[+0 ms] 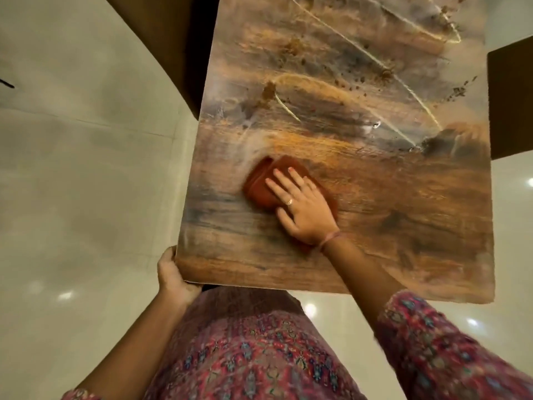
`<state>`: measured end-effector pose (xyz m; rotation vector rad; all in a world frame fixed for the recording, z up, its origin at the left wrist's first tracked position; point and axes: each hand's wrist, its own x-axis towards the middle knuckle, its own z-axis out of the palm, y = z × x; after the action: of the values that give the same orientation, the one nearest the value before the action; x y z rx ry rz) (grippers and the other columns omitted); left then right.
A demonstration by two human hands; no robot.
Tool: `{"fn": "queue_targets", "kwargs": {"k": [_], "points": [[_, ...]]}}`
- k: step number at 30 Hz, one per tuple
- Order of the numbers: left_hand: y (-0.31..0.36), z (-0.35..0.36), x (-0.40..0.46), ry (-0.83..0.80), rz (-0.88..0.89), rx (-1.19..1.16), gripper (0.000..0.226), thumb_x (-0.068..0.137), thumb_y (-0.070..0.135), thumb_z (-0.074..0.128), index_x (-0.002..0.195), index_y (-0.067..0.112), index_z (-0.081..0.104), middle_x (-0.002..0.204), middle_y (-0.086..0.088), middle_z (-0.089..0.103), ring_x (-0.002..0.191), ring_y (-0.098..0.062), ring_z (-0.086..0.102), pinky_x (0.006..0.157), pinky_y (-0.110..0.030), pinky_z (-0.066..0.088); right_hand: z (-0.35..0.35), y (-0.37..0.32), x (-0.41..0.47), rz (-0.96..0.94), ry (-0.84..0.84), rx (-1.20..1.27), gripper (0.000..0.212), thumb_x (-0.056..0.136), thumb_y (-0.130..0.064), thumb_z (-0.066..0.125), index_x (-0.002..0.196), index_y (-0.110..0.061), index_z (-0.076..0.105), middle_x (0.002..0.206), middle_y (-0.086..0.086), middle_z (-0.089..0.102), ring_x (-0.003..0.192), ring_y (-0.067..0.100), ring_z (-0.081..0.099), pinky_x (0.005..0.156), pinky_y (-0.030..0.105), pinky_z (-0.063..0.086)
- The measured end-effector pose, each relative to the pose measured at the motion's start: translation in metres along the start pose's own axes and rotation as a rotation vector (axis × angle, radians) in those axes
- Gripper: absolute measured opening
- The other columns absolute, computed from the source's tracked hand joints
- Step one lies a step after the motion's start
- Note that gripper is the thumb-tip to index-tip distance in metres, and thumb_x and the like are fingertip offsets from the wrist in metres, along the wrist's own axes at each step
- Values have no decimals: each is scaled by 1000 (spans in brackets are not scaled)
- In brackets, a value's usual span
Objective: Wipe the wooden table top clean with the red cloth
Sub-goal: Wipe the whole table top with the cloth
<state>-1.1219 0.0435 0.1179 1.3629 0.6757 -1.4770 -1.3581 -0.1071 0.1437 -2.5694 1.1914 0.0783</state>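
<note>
The wooden table top (389, 226) fills the middle and right of the view. Brown crumbs and dirt (268, 93) and pale curved smear lines lie across its far half. A folded red cloth (259, 183) lies on the near-left part of the top. My right hand (302, 209) presses flat on the cloth with fingers spread, a ring on one finger. My left hand (173, 275) grips the table's near-left corner, fingers curled under the edge.
Glossy pale floor tiles (86, 183) surround the table on the left and near side. Dark brown furniture stands at the far left (173, 39) and at the right edge (510, 102). My patterned pink clothing (259, 342) is just below the table's near edge.
</note>
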Motion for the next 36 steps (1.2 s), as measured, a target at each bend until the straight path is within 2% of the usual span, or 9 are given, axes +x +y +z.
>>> {"fn": "queue_targets", "kwargs": {"k": [2, 5, 7, 10, 13, 17, 24, 32, 36], "points": [[12, 0, 1, -31, -47, 97, 34, 91, 37, 37, 88, 18, 65, 91, -8, 69, 87, -28, 63, 70, -39, 54, -15, 33, 22, 319, 83, 8, 59, 94, -32, 41, 151, -19, 30, 159, 6, 24, 148, 30, 18, 119, 44, 18], [28, 1, -2, -39, -55, 247, 42, 94, 35, 42, 117, 6, 61, 124, -20, 58, 109, -38, 57, 89, -50, 47, -33, 37, 74, 936, 279, 96, 57, 99, -30, 37, 153, -20, 23, 162, 5, 16, 149, 27, 13, 120, 42, 13], [38, 4, -5, -46, -56, 308, 50, 94, 31, 48, 132, -2, 50, 133, -23, 52, 120, -40, 52, 98, -54, 41, -33, 7, 112, 1112, 338, 185, 57, 99, -32, 33, 154, -22, 20, 162, 3, 14, 149, 28, 9, 118, 45, 11], [53, 1, -2, -43, -92, 384, 41, 94, 28, 51, 127, 5, 52, 120, -17, 62, 111, -33, 59, 97, -52, 46, -10, -71, 143, 793, 261, 125, 59, 97, -36, 35, 153, -25, 21, 162, 0, 16, 149, 27, 9, 119, 44, 13], [65, 3, 3, -87, -128, 426, 34, 98, 34, 37, 95, 10, 62, 73, -6, 70, 73, -23, 61, 65, -36, 50, 23, -144, 116, 518, 193, 128, 61, 93, -35, 41, 152, -24, 29, 160, 0, 22, 149, 27, 14, 119, 45, 16], [83, 9, 9, -179, -168, 439, 54, 96, 47, 26, 99, 9, 64, 75, -7, 73, 73, -22, 63, 64, -32, 47, 60, -197, 25, 436, 172, 88, 61, 91, -37, 41, 151, -27, 29, 160, -3, 23, 149, 24, 13, 118, 45, 19], [92, 16, 11, -235, -186, 482, 58, 95, 51, 24, 97, 9, 64, 76, -7, 74, 77, -21, 63, 66, -32, 47, 54, -179, 52, 475, 183, 87, 63, 88, -41, 38, 149, -28, 33, 158, -1, 28, 147, 25, 20, 117, 46, 21], [92, 12, 11, -219, -192, 463, 60, 94, 53, 28, 103, 5, 64, 90, -10, 71, 87, -23, 63, 67, -35, 46, -4, -52, 174, 892, 268, 150, 59, 95, -37, 38, 152, -27, 26, 161, 0, 21, 149, 26, 14, 118, 45, 17], [92, 11, 15, -240, -223, 447, 61, 94, 54, 27, 102, 5, 63, 90, -11, 70, 86, -23, 63, 67, -34, 47, 9, -81, 162, 924, 314, 105, 58, 96, -37, 36, 152, -27, 27, 160, 1, 23, 148, 27, 17, 117, 46, 19]]}}
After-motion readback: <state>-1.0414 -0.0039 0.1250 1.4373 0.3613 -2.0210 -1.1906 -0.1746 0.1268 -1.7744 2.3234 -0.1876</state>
